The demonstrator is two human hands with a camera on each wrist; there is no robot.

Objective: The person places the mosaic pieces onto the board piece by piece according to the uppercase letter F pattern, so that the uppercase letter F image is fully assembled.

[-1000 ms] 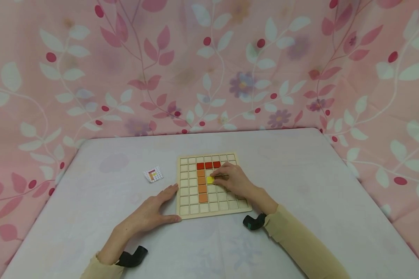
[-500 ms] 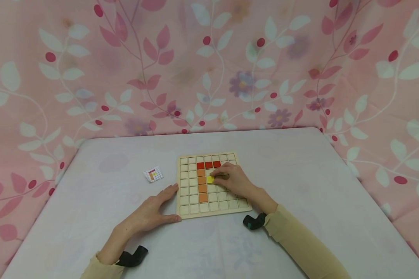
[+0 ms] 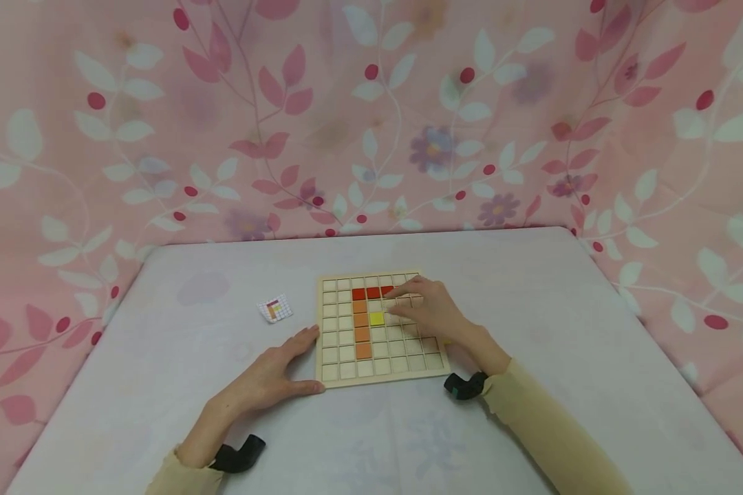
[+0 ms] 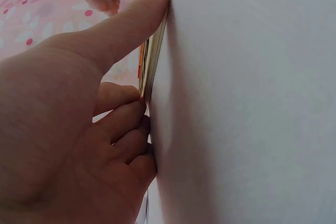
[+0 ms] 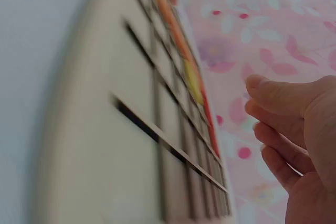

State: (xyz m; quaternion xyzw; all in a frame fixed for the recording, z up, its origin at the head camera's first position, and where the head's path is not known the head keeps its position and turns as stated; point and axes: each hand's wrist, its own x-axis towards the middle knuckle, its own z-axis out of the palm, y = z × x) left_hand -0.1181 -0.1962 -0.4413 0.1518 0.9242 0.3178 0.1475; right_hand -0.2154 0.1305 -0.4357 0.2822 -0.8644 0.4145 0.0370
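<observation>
A wooden grid board (image 3: 384, 378) lies on the table. Red tiles (image 3: 373, 293) form a short row in it, and orange tiles (image 3: 362, 335) run down a column below. One yellow tile (image 3: 376, 318) sits in a cell beside the orange column. My left hand (image 3: 266, 375) rests at the board's left side, thumb and fingers spread against its edge; the left wrist view shows the thumb (image 4: 134, 22) on that edge. Over the board's right part, my right hand (image 3: 436, 313) is raised with nothing between its fingers. The right wrist view shows those fingers (image 5: 281, 95) apart from the board.
A small paper card (image 3: 275, 309) with a coloured grid pattern lies left of the board. Something yellow (image 3: 448, 342) peeks out by the board's right edge, mostly hidden under my right wrist. A pink floral cloth (image 3: 371, 137) hangs behind the table.
My right hand has let go of the yellow tile and moved up and to the right. The tile stays in its cell. My left hand keeps its place on the board's edge.
</observation>
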